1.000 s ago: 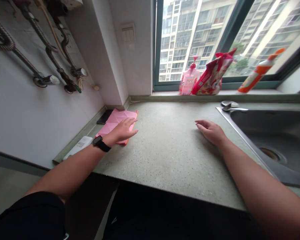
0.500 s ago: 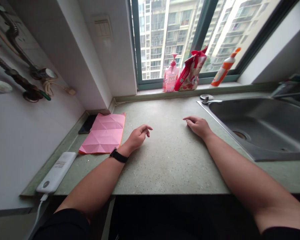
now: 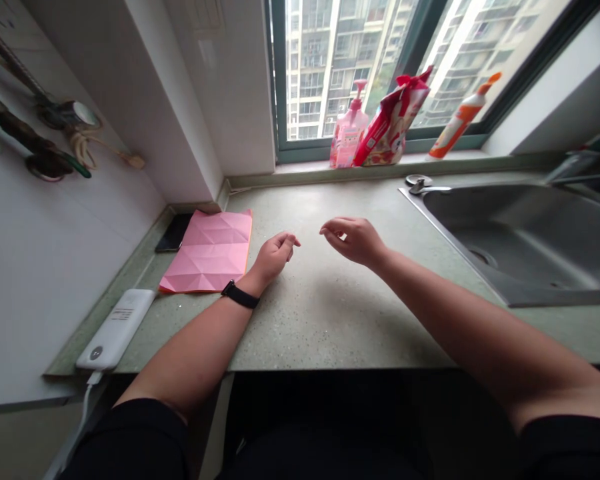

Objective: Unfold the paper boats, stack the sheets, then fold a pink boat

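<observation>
Both hands are empty. The left hand [image 3: 275, 257] is loosely curled, fingers half closed, resting or hovering on the table [image 3: 330, 327] just beside the right edge of the pink origami paper [image 3: 207, 252], not on it. A black watch [image 3: 239, 294] sits on that wrist. The right hand [image 3: 355, 240] is half open, fingers gently curved, and appears lifted a little above the table near the middle, well clear of the paper.

Paper lies flat and fully opened near the corner of the table, with a network of creases across the sheet and a thin orange edge showing on the right. No flap is standing and nothing is folded over, so the sheet is creased but open, with no finished folded shape in view. Nothing lies between the hands and the paper.

A black phone [image 3: 174, 232] sits at the paper's far left corner, touching or just under it. A white power bank [image 3: 116, 330] with a white cable [image 3: 87, 400] lies along the wall edge. To the right is a stainless steel sink [image 3: 520, 240]. On the window ledge stand a pink pump bottle [image 3: 349, 127], a red packet [image 3: 393, 120] and an orange-and-white spray bottle [image 3: 460, 120].
</observation>
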`<state>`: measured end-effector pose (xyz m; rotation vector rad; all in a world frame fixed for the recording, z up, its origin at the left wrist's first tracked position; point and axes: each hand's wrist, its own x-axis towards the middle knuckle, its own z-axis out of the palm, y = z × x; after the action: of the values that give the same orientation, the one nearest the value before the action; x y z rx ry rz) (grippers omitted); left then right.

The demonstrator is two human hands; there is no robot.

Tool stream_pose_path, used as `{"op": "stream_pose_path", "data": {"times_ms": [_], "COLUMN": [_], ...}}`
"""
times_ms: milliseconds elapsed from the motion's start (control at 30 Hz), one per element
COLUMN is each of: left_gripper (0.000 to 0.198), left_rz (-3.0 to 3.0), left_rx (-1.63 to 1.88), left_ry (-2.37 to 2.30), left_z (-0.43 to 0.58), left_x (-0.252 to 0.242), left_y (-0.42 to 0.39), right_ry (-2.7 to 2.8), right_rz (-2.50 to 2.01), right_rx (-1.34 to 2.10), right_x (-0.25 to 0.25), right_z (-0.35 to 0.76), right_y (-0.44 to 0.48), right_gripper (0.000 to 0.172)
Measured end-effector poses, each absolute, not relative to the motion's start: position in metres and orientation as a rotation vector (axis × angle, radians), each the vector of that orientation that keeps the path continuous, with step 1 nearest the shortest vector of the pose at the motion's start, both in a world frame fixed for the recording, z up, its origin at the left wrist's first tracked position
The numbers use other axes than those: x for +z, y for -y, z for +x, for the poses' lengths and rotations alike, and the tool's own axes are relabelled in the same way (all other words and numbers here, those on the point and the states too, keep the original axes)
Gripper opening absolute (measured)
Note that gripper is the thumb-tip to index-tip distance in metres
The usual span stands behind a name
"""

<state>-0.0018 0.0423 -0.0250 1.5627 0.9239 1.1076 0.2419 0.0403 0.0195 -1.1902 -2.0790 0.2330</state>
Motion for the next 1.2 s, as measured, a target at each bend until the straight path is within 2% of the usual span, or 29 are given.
{"op": "stream_pose_path", "data": {"times_ms": [167,300,467,767,1067,1200], "left_gripper": [0.06,0.059,0.055,0.054,0.028,0.029], "left_rz": [1.451,1.414,1.363,1.225,1.182,1.178], "left_rx": [1.09,1.031,0.975,0.991,1.013,1.017], "left_ry": [-0.889,-0.909,-0.918,-0.853,-0.92,-0.911], "left_z": [0.0,0.001,0.003,0.004,0.006,0.004], "left_x": [-0.023,-0.021,-0.021,-0.027,-0.022,-0.021], "left_y": [-0.042,-0.04,-0.04,-0.042,-0.041,-0.042], "right_ry": [2.008,1.939,1.841,1.732,1.765,1.755], "right_rz": [-1.174,-1.198,-1.17,-1.201,-1.21,-1.239], "right_rx": [0.53,0.844,1.052,1.144,1.091,1.022], "right_x": [0.004,-0.019,-0.026,-0.028,-0.028,-0.027], "right_z": [0.204,0.205,0.217,0.222,0.22,0.222], "right_y": [-0.031,-0.031,-0.034,-0.037,-0.039,-0.04], "right_gripper": [0.036,0.04,0.042,0.044,0.046,0.045]}}
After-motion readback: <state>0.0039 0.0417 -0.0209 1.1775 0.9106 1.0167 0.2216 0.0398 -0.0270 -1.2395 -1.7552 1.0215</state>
